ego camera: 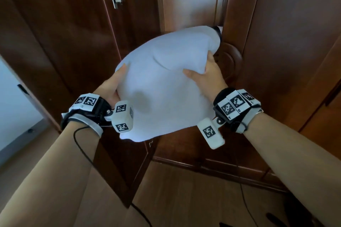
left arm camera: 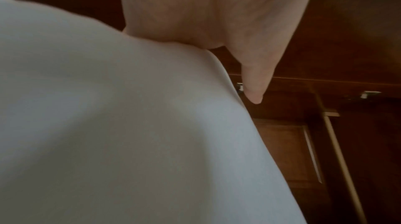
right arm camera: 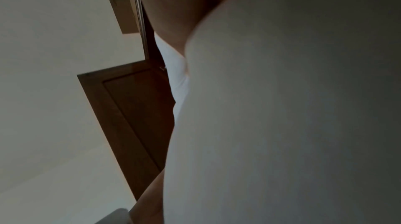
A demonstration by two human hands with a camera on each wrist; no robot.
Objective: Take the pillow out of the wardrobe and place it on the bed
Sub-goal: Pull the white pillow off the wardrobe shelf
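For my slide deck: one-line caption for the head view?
Both hands, left hand and right hand, hold a white pillow before the wardrobe.

Pillow (ego camera: pixel 166 86): smooth matt white cloth, creased under the fingers (ego camera: pixel 191 73). Wardrobe door (ego camera: pixel 55 33) beyond: glossy dark-brown wood. Hinge (ego camera: pixel 116 0): shiny metal.

Between the 2 hands hangs a white pillow (ego camera: pixel 162 83), left hand (ego camera: pixel 110 86) and right hand (ego camera: pixel 208 75) gripping its sides (wardrobe door (ego camera: pixel 60 29) open beyond the left hand).
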